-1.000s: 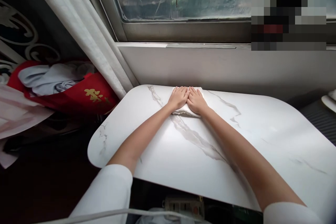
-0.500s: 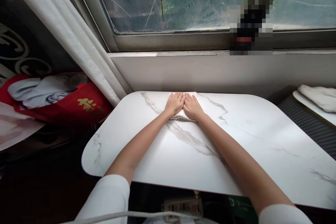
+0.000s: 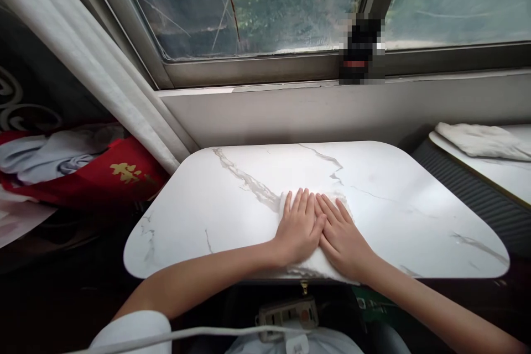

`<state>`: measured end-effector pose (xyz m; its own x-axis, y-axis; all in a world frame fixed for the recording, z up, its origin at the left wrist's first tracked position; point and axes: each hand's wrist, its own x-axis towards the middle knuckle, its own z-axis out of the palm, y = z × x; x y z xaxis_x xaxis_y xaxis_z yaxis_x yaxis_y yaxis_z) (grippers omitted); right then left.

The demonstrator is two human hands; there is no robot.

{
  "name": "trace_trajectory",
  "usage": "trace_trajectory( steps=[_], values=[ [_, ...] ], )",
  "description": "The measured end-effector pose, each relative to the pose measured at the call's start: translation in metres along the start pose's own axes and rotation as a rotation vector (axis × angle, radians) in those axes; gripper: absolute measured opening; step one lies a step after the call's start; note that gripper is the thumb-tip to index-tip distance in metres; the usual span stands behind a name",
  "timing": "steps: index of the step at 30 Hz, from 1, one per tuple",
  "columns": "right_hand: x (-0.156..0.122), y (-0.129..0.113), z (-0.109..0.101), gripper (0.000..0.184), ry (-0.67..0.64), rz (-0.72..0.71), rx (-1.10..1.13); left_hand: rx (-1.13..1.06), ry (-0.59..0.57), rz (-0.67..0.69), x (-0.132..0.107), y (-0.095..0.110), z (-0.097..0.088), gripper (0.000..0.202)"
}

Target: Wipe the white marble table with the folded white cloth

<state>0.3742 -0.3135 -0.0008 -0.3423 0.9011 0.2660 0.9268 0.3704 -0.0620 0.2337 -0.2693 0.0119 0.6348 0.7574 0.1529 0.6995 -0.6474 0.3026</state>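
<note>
A folded white cloth point(image 3: 319, 265) lies at the near edge of the white marble-patterned table point(image 3: 249, 232), its front edge reaching the table's rim. My left hand point(image 3: 299, 228) presses flat on it, fingers stretched forward. Beside it, my right hand point(image 3: 343, 238) also lies flat on the cloth, angled inward, and the two hands touch at the thumbs. Both palms are hidden, and most of the cloth's middle is covered by the hands.
Behind the table are a wall and a window point(image 3: 249, 11). At left hang a pale curtain point(image 3: 103, 66) and a red bag point(image 3: 136, 171) with clothing. A second white cloth point(image 3: 485, 141) rests on a surface at right. Below the near edge is a power strip point(image 3: 288, 312); a white cable point(image 3: 199, 333) crosses the foreground.
Both hands and the cloth have moved from the table's far edge toward me, to the near edge. My elbows are bent more now, and the view has shifted slightly right.
</note>
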Motion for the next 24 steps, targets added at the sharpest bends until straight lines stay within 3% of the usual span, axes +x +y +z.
trace_trajectory(
  steps=[3, 6, 10, 14, 19, 24],
  values=[
    [0.013, 0.014, 0.005, 0.056, -0.041, 0.145, 0.057, -0.045, -0.032, -0.031, 0.021, -0.008, 0.001, 0.055],
    [0.051, 0.036, 0.013, 0.056, -0.075, 0.218, 0.086, -0.038, -0.018, -0.02, 0.058, -0.029, 0.003, 0.051],
    [0.112, 0.071, 0.023, 0.056, -0.074, 0.162, 0.069, 0.066, 0.103, -0.057, 0.111, -0.059, 0.007, 0.048],
    [0.156, 0.107, 0.029, 0.056, -0.1, 0.123, 0.062, 0.124, 0.168, -0.115, 0.161, -0.075, 0.013, 0.047],
    [0.178, 0.139, 0.033, 0.055, -0.084, 0.156, 0.068, 0.121, 0.17, -0.121, 0.201, -0.081, 0.019, 0.048],
    [0.176, 0.14, 0.034, 0.054, -0.029, 0.163, 0.053, 0.104, 0.173, -0.122, 0.207, -0.081, 0.019, 0.048]
  ],
)
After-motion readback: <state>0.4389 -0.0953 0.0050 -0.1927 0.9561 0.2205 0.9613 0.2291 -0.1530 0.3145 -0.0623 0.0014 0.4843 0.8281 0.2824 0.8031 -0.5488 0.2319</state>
